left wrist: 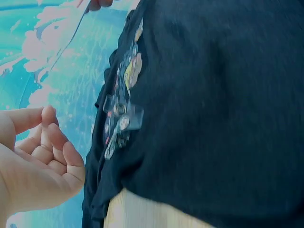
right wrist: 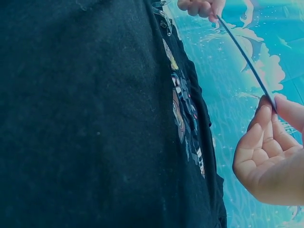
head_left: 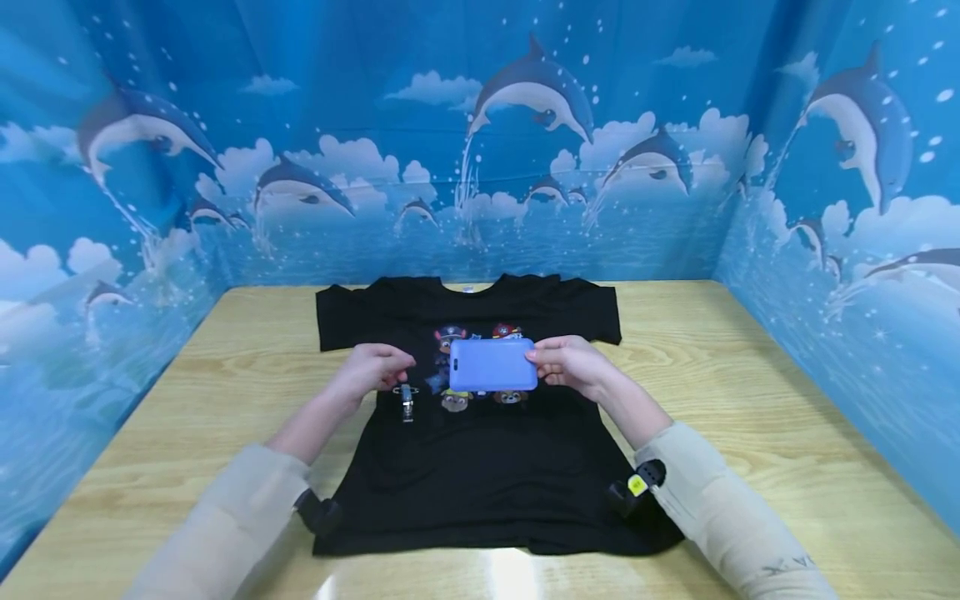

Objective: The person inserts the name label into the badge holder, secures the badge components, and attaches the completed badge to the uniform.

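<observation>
My right hand [head_left: 573,365] pinches the right end of a blue-violet badge holder [head_left: 491,365], held above the black T-shirt [head_left: 480,475]. A small dark slot shows at the holder's left end. In the right wrist view the badge holder [right wrist: 247,59] appears edge-on, with thumb and fingers of the right hand [right wrist: 270,156] at its near end. My left hand [head_left: 375,367] hovers to the left of it, apart from it, fingers loosely curled and holding nothing. Just below that hand, a badge clip [head_left: 407,402] with a clear strap and metal parts lies on the shirt.
The shirt is spread on a wooden table [head_left: 750,375], neck away from me, with a cartoon print [head_left: 454,402] on its chest, partly hidden by the holder. A blue dolphin curtain [head_left: 480,225] surrounds the back and sides.
</observation>
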Demonstrator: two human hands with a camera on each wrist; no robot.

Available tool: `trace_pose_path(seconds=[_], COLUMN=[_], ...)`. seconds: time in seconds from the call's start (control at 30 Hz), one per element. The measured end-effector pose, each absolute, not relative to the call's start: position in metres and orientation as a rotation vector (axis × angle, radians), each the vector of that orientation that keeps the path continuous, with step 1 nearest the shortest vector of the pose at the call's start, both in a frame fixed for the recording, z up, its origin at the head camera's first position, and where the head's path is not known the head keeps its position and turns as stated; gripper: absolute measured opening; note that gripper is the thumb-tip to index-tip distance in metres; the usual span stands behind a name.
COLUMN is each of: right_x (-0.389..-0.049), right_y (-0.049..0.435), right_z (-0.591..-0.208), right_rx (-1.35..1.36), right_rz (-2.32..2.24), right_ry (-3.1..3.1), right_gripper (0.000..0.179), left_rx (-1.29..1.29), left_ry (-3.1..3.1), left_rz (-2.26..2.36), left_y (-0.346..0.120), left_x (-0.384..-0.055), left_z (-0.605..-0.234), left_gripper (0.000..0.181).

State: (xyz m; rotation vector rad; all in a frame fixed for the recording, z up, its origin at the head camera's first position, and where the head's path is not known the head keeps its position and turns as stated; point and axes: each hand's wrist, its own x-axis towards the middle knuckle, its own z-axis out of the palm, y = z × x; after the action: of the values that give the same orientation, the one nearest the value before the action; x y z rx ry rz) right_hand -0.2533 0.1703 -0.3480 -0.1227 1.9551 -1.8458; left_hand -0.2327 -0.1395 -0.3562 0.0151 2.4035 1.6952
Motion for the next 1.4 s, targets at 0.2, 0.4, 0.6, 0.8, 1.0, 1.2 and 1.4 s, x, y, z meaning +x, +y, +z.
trace_pose_path(seconds=[0.2,0.4,0.6,0.8,1.0,1.2,1.4], right_x=[-0.253,-0.253,-0.251,-0.253,-0.254,-0.255,-0.253], right_y=[0.172,0.174,0.175,0.176,0.176,0.175,0.175], right_z=[-0.347,-0.349,-0.347,-0.349,-0.348,-0.348,-0.348], right_rx=[-0.111,-0.109,-0.117,-0.127,-0.124,-0.127,-0.117], right_rz=[-1.848,-1.845,-1.841,-1.836,-1.843,-1.848,-1.855], right_ry=[1.952,1.944,1.953,1.951,1.955,1.951,1.942], right_gripper=[0.007,0.011,0.012,0.011,0.009,0.01,0.01], left_rx=[0.017,0.037,0.058,0.081,0.145,0.171,0.166], left_ry=[2.462,2.53,2.636,2.692,2.735,2.694,2.675], left_rz=[1.62,1.487,1.313,1.216,1.172,1.159,1.132], left_y=[-0.152,-0.156,-0.155,-0.153,-0.151,-0.15,-0.146], left_x=[-0.235,-0.238,-0.238,-0.241,-0.242,-0.242,-0.24], left_z=[-0.358,-0.364,-0.368,-0.373,-0.375,-0.378,-0.383], left_gripper=[0.028,0.025,0.02,0.019,0.019,0.027,0.031])
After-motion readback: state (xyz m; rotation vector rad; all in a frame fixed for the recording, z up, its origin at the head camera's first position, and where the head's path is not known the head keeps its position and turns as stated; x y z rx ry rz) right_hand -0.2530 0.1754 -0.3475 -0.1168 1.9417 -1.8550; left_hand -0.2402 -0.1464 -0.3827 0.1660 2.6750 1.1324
